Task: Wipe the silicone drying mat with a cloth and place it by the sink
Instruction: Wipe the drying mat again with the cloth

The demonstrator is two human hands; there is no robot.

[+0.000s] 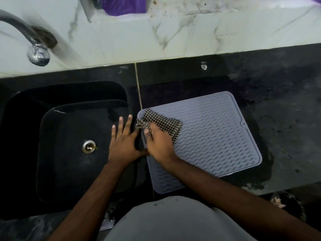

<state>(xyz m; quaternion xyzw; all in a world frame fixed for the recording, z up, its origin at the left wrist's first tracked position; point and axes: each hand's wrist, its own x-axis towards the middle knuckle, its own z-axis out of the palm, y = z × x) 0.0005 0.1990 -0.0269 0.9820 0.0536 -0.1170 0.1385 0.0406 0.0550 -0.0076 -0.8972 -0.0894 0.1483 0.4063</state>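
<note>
A grey silicone drying mat (213, 136) with wavy ridges lies flat on the black counter, just right of the sink (52, 136). My right hand (159, 143) presses a brown-and-white checked cloth (161, 122) onto the mat's near-left part, the fingers closed on the bunched cloth. Fingers spread, my left hand (123, 141) rests flat at the sink's right rim, touching the mat's left edge. The right forearm hides part of the mat's front-left area.
A chrome tap (34, 47) hangs over the sink's far left, and a drain (89, 146) sits in the basin. A marble backsplash (173, 37) runs behind the black counter (278, 110). A purple object (123, 5) stands on the ledge above.
</note>
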